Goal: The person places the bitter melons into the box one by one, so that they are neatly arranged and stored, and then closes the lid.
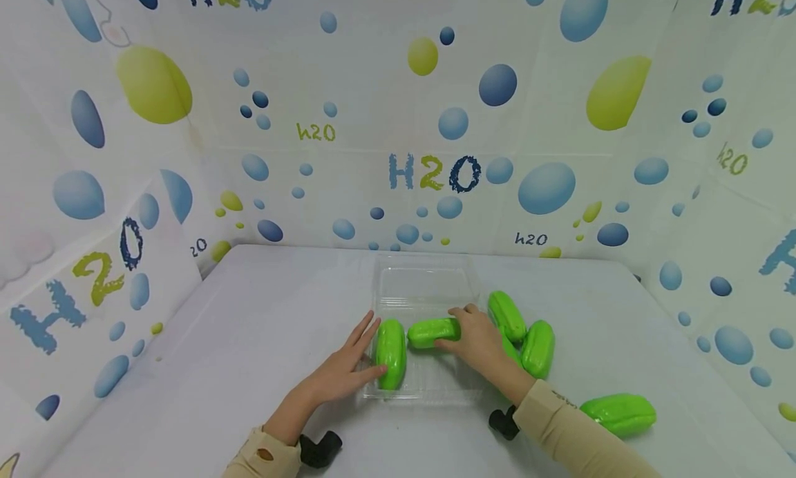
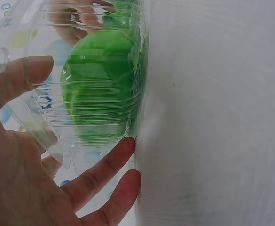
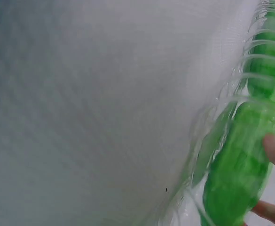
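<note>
A clear plastic clamshell box [image 1: 435, 378] lies with its lid [image 1: 425, 281] flipped back at the far side. Along the box's left wall stands one glossy green cucumber-shaped piece [image 1: 391, 354], lengthwise. My left hand [image 1: 338, 376] rests at that wall with fingers extended, the thumb over the rim near the piece. In the left wrist view, two fingertips touch the tabletop beside the box. My right hand [image 1: 479, 343] grips a second green piece [image 1: 432, 333] between thumb and fingers, crosswise over the box. The right wrist view shows this piece [image 3: 240, 165] through the clear wall.
Just right of the box, several more green pieces [image 1: 538, 349] lie close together, one partly hidden by my right forearm. Another green piece [image 1: 618, 414] sits nearer, beside the right sleeve. A white sheet covers the table [image 1: 261, 312], and a patterned curtain [image 1: 373, 84] hangs behind.
</note>
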Demonstrator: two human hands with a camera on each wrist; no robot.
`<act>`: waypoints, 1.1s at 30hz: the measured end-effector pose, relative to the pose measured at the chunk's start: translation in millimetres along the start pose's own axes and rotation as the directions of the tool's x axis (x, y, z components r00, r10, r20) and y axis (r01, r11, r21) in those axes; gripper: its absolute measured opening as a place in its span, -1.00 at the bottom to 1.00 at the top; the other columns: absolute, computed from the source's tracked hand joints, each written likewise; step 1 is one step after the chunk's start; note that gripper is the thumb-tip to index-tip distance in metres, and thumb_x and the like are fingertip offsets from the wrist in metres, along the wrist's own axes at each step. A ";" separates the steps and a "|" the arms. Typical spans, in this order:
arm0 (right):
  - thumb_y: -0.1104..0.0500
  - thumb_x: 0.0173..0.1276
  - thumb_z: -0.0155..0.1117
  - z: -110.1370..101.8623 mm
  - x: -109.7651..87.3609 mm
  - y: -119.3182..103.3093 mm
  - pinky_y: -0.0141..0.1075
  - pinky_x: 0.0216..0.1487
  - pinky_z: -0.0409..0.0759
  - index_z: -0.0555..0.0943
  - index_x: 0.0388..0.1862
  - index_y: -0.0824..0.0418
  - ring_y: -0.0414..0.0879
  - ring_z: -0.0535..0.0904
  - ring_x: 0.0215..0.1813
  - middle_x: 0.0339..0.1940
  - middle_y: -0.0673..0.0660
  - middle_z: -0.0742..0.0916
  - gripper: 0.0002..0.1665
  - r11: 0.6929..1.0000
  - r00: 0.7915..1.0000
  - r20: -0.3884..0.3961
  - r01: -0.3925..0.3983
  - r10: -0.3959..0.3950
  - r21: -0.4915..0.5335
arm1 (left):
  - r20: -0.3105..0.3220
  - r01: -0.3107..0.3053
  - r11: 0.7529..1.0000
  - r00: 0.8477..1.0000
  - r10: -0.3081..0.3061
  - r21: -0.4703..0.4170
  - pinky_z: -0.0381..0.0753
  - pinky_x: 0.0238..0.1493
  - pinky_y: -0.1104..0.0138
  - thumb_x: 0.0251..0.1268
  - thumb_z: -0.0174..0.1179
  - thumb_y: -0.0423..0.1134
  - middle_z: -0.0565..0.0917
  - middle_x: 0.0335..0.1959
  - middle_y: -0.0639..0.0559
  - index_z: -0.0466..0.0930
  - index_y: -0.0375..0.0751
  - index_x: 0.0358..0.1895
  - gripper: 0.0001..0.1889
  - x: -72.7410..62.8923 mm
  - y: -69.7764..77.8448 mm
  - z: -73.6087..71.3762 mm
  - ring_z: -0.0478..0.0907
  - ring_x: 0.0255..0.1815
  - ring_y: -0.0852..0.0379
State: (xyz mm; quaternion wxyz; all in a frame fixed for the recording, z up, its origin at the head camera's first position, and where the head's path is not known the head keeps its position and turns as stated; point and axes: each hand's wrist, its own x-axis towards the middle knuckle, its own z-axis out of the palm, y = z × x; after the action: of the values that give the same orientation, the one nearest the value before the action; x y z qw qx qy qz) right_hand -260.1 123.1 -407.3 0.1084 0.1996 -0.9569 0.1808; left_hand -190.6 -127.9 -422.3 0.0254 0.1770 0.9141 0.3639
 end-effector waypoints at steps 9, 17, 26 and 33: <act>-0.14 -0.06 0.45 -3.7 -0.2 0.0 -0.12 -0.16 0.53 0.55 0.01 0.31 0.06 0.54 -0.17 -0.18 0.21 0.60 -0.26 1.000 0.999 -0.039 0.013 -0.013 0.012 | -0.001 -0.003 1.000 1.000 0.003 -0.001 0.39 -0.01 -0.15 0.27 0.03 0.09 -0.23 0.48 -0.03 -0.16 -0.13 0.46 -0.19 1.0 -1.1 0.6 0.40 0.13 -0.21; -0.23 -0.04 0.40 -10.9 -2.5 1.7 -0.08 -0.11 0.54 0.51 0.08 0.26 0.11 0.54 -0.04 -0.03 0.25 0.60 -0.19 0.999 0.999 -0.041 -0.011 0.013 0.031 | -0.002 0.003 1.000 1.000 -0.003 -0.004 0.38 0.00 -0.16 0.27 0.03 0.09 -0.24 0.48 0.01 -0.16 -0.15 0.46 -0.18 0.8 -1.0 0.6 0.38 0.15 -0.21; -0.30 -0.07 0.38 -21.1 -5.4 3.9 -0.02 -0.07 0.51 0.48 0.16 0.19 0.16 0.48 0.08 0.12 0.28 0.55 -0.10 0.995 0.998 -0.027 -0.059 0.062 0.082 | -0.004 0.014 1.000 1.000 -0.014 -0.005 0.41 -0.04 -0.15 0.26 0.04 0.07 -0.24 0.48 0.02 -0.15 -0.13 0.46 -0.19 0.0 0.6 0.1 0.45 0.07 -0.17; -0.33 -0.10 0.37 -27.6 -8.6 5.6 -0.05 -0.13 0.54 0.44 0.20 0.19 0.12 0.54 0.00 0.10 0.24 0.57 -0.04 0.991 0.997 -0.044 -0.060 0.066 0.119 | -0.004 0.011 1.000 1.000 -0.011 0.001 0.39 -0.02 -0.16 0.26 0.03 0.09 -0.24 0.48 0.03 -0.15 -0.11 0.46 -0.19 -0.3 -0.4 0.6 0.42 0.10 -0.17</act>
State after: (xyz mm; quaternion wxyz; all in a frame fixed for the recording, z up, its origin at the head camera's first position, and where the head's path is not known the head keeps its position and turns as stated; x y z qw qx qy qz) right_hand -251.0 141.5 -386.3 0.1137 0.1709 -0.9476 0.2449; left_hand -190.3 -128.0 -423.0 0.0255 0.1715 0.9153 0.3636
